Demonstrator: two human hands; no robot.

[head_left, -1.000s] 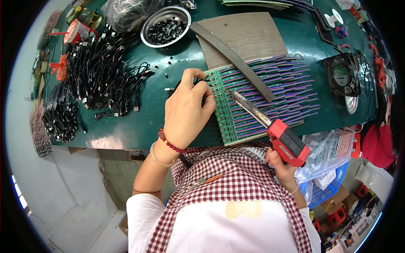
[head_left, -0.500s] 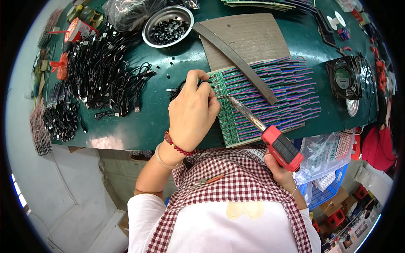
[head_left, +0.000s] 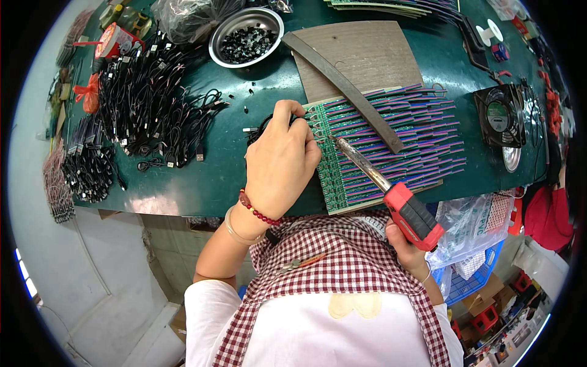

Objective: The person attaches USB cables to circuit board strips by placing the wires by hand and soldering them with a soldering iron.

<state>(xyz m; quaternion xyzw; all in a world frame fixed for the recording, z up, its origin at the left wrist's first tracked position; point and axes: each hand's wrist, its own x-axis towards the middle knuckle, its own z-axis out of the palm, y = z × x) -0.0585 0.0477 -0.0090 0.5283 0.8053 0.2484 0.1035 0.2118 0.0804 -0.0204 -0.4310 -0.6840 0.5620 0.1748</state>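
My left hand (head_left: pixel 282 156) is closed in a pinch at the left edge of a panel of green circuit boards (head_left: pixel 332 177). A black cable (head_left: pixel 264 126) with a small metal plug loops out from behind its fingers; the gripped end is hidden. My right hand (head_left: pixel 405 248) is wrapped round a red and black soldering iron (head_left: pixel 413 214). The iron's tip points up and left and meets the panel near its left edge, just right of my left fingers. Rows of blue, red and black wires (head_left: pixel 403 144) run rightward from the panel. A grey flat bar (head_left: pixel 345 88) lies slantwise across them.
A brown board (head_left: pixel 361 52) lies behind the panel. At the back left stand a steel bowl (head_left: pixel 219 46) of small black parts and heaps of black USB cables (head_left: pixel 150 98). A black fan (head_left: pixel 502 116) stands at right. A blue basket (head_left: pixel 480 275) is below the table's edge.
The soldering iron and my right hand have shifted slightly right and down. My left hand keeps its pinch at the panel edge, and the whole view has moved a little.
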